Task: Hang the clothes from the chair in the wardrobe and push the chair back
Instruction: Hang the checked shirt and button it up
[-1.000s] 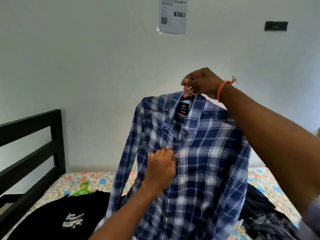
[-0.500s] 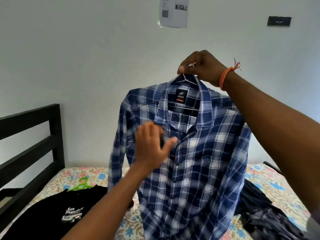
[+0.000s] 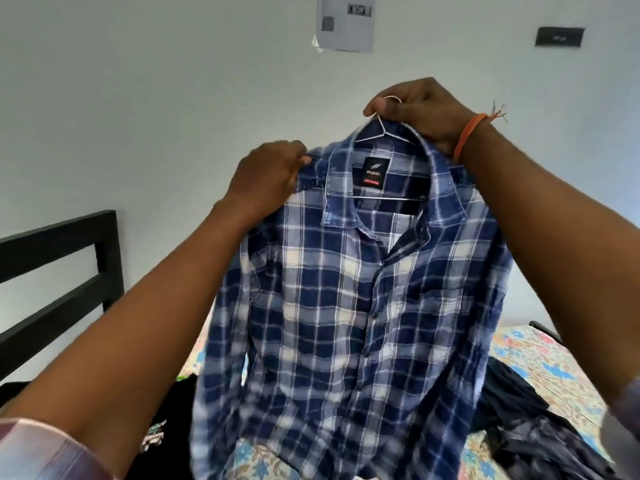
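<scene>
A blue and white plaid shirt [image 3: 349, 306] hangs on a thin white wire hanger [image 3: 377, 131] in front of me, above the bed. My right hand [image 3: 422, 112] grips the hanger's hook at the top, an orange band on its wrist. My left hand [image 3: 270, 174] pinches the shirt's left shoulder seam beside the collar. A black label shows inside the collar. The chair and the wardrobe are out of view.
A black T-shirt [image 3: 162, 434] with a white print lies on the floral bedsheet [image 3: 540, 362] at lower left. Dark clothes [image 3: 540, 431] are heaped at lower right. A black bed frame [image 3: 62, 271] stands at left; a paper sheet [image 3: 346, 22] hangs on the white wall.
My left hand left the shirt's front placket and rose to the left shoulder, which it now pinches. The shirt on its hanger came closer to me and faces me more squarely.
</scene>
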`<action>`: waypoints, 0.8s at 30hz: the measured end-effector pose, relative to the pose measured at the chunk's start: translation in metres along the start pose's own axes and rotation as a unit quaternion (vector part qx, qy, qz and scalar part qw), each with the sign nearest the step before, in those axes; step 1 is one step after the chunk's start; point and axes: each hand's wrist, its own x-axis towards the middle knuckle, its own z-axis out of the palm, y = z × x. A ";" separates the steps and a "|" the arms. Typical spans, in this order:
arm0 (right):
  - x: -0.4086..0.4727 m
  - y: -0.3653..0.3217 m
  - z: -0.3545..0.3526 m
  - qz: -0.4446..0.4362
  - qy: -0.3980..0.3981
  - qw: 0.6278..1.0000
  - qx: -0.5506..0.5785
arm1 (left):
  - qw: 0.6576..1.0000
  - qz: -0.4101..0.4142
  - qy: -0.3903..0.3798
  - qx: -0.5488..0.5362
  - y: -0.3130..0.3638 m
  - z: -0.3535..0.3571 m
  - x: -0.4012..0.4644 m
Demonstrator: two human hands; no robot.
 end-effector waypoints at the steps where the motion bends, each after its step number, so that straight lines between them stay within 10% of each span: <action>1: 0.001 0.001 -0.001 0.000 0.009 1.000 -0.019 | 1.000 -0.004 0.011 0.004 0.000 0.000 0.003; 18: -0.094 0.148 0.002 -0.002 0.171 0.878 -0.447 | 0.980 -0.129 -0.046 -0.147 -0.056 0.047 -0.035; 24: -0.066 0.181 0.036 0.092 0.018 0.893 -0.440 | 0.873 -0.224 -0.358 -0.246 -0.038 0.092 -0.120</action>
